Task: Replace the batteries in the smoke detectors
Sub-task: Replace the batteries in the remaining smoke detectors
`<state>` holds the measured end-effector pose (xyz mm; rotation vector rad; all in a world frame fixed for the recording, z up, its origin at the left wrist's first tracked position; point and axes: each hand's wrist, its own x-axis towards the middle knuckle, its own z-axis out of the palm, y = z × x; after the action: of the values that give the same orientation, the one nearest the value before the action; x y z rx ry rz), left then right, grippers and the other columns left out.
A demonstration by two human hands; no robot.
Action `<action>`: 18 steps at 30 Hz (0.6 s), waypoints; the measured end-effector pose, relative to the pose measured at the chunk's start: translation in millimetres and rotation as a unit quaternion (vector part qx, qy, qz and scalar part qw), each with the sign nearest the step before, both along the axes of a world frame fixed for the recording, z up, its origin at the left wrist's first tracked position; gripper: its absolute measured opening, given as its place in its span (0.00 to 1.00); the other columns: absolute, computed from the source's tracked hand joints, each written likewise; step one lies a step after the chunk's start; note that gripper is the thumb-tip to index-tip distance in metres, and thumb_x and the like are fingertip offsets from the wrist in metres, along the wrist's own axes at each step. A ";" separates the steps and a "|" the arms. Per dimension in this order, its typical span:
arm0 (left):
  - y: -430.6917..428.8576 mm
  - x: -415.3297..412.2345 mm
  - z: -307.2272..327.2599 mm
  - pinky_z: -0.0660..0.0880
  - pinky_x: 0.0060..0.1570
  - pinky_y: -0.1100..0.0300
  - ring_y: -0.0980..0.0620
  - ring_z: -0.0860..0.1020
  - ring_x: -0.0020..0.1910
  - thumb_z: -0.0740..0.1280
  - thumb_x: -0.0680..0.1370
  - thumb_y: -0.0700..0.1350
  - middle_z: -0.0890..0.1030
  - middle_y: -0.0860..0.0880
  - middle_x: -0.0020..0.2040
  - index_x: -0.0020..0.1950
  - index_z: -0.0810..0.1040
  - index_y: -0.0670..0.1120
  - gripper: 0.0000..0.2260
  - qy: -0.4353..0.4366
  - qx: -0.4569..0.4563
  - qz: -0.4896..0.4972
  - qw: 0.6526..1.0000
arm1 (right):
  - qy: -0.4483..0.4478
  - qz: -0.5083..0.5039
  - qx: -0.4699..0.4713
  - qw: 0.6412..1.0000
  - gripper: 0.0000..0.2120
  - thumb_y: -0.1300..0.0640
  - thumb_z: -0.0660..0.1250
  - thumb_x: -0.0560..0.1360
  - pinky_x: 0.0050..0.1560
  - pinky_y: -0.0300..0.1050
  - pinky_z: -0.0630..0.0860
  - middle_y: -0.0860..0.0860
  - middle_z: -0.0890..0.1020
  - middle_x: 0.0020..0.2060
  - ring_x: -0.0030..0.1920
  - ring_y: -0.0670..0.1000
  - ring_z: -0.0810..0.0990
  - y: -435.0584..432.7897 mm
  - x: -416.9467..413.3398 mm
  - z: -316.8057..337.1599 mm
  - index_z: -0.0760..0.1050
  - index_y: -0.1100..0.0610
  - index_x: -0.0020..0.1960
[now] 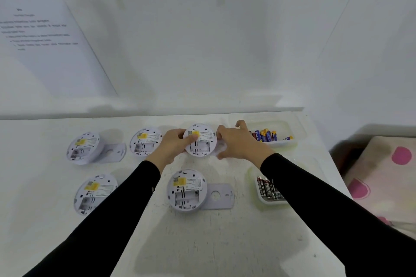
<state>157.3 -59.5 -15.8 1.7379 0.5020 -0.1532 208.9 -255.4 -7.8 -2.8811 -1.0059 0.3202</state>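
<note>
At the desk's far centre, our left hand grips the upturned smoke detector by its rim; our right hand meets the opposite edge, grip unclear. Light, stiff plastic, we judge: hold the rim.

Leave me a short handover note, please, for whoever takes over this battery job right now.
Left hand grips the back-right round white plastic smoke detector, back up. Right hand is at its right edge; grip unclear.
Four other detectors lie back up on the white table. Blue-and-yellow batteries sit in the far clear tray, black-and-red batteries in the near tray.
Done: held and front-middle bays look empty. Left: fit batteries; check the blurred others.
</note>
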 end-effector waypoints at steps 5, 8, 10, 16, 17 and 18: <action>-0.1 2.4 -1.2 0.79 0.48 0.54 0.45 0.80 0.50 0.71 0.78 0.42 0.83 0.41 0.53 0.63 0.78 0.37 0.15 -0.006 0.017 -0.010 1.000 | 0.037 -0.005 0.089 0.995 0.18 0.50 0.69 0.74 0.70 0.48 0.52 0.46 0.78 0.57 0.56 0.50 0.77 -16.8 8.3 17.4 0.68 0.52 0.61; 0.1 3.6 1.0 0.78 0.40 0.62 0.50 0.81 0.45 0.71 0.78 0.43 0.82 0.49 0.45 0.62 0.79 0.38 0.15 -0.006 0.023 -0.018 1.000 | 0.034 -0.024 0.166 0.985 0.12 0.56 0.66 0.76 0.65 0.43 0.58 0.46 0.78 0.59 0.60 0.49 0.76 -33.7 19.2 33.1 0.72 0.51 0.59; -0.9 3.9 2.4 0.79 0.36 0.65 0.54 0.80 0.43 0.71 0.78 0.43 0.82 0.50 0.44 0.62 0.79 0.38 0.15 0.005 0.016 -0.028 0.999 | 0.033 -0.026 0.157 0.987 0.12 0.55 0.67 0.75 0.65 0.43 0.59 0.45 0.78 0.59 0.59 0.49 0.76 -42.6 22.3 40.0 0.73 0.50 0.59; -2.5 1.1 3.1 0.80 0.34 0.67 0.54 0.81 0.41 0.72 0.77 0.44 0.82 0.47 0.43 0.57 0.81 0.38 0.13 0.026 0.024 -0.056 0.998 | -0.046 0.060 -0.033 0.997 0.10 0.43 0.68 0.72 0.69 0.49 0.52 0.43 0.81 0.53 0.62 0.46 0.73 -32.5 7.4 27.9 0.79 0.44 0.52; -2.5 0.6 3.3 0.80 0.34 0.67 0.53 0.81 0.41 0.73 0.77 0.45 0.82 0.47 0.43 0.55 0.81 0.38 0.12 0.026 0.032 -0.056 0.998 | -0.065 0.072 -0.063 0.993 0.09 0.42 0.67 0.72 0.69 0.51 0.52 0.44 0.82 0.52 0.63 0.46 0.73 -29.1 4.7 24.5 0.81 0.44 0.50; -2.2 0.6 2.8 0.80 0.34 0.67 0.53 0.82 0.41 0.73 0.77 0.45 0.82 0.47 0.43 0.54 0.81 0.39 0.11 0.025 0.042 -0.055 0.997 | -0.080 0.080 -0.088 0.990 0.09 0.43 0.66 0.73 0.69 0.52 0.52 0.45 0.82 0.51 0.63 0.48 0.72 -26.2 2.7 21.7 0.82 0.44 0.48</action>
<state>157.9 -61.7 -13.0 1.8487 0.4543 -0.2584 211.6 -281.6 13.9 -3.0290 -1.3022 0.1977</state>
